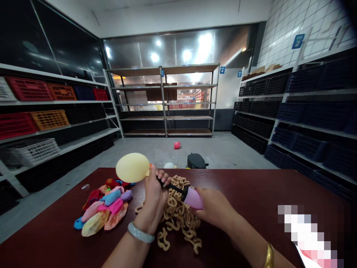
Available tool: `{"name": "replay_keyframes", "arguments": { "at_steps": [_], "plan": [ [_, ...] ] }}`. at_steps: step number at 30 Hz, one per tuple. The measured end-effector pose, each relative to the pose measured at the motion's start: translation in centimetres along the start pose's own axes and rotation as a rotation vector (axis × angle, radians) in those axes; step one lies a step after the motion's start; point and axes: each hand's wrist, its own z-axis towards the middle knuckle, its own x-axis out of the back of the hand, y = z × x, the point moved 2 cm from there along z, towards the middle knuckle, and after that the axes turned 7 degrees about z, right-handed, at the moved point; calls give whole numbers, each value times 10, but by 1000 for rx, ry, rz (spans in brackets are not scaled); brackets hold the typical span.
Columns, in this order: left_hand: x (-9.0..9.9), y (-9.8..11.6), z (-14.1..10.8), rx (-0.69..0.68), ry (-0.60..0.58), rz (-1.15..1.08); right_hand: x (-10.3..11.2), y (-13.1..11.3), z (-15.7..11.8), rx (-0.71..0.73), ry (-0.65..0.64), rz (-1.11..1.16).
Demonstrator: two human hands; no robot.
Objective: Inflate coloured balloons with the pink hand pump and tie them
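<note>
A pale yellow balloon (132, 167), partly inflated, points up and left from my left hand (156, 186). My left fingers are wrapped round the balloon's neck and the black end of a hand balloon pump (192, 198). A bit of orange shows beside the neck. From that hand a black rod runs to the pump's pink-purple body, which my right hand (213, 208) grips. Beneath the pump lies a heap of tan, curled, tube-like pieces (178, 216), partly hidden by my hands. Left of my left hand is a pile of deflated, multicoloured balloons (111, 204).
A dark red-brown table (240, 238) spans the foreground. Beyond it, a pink-red balloon (177, 145) and a dark bag-like object (196, 160) lie on the grey floor. Shelves with crates (29, 89) stand on both sides. A pixelated white object (309, 234) is at right.
</note>
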Motion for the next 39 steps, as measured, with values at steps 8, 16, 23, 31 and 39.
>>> {"name": "replay_keyframes", "arguments": {
  "at_steps": [8,16,23,31,39],
  "plan": [
    [-24,-30,-33,36,-13,59,-3,-8,0,-36,-5,34],
    [1,26,6,-49,-39,6,-2,4,3,-13,-15,61],
    [21,54,26,-137,51,-31,7,22,5,-35,-69,15],
    [10,9,11,-85,35,-14,8,25,3,-8,-58,-94],
    [-21,-36,-35,33,-49,67,3,2,0,-24,6,-62]
  ]
}}
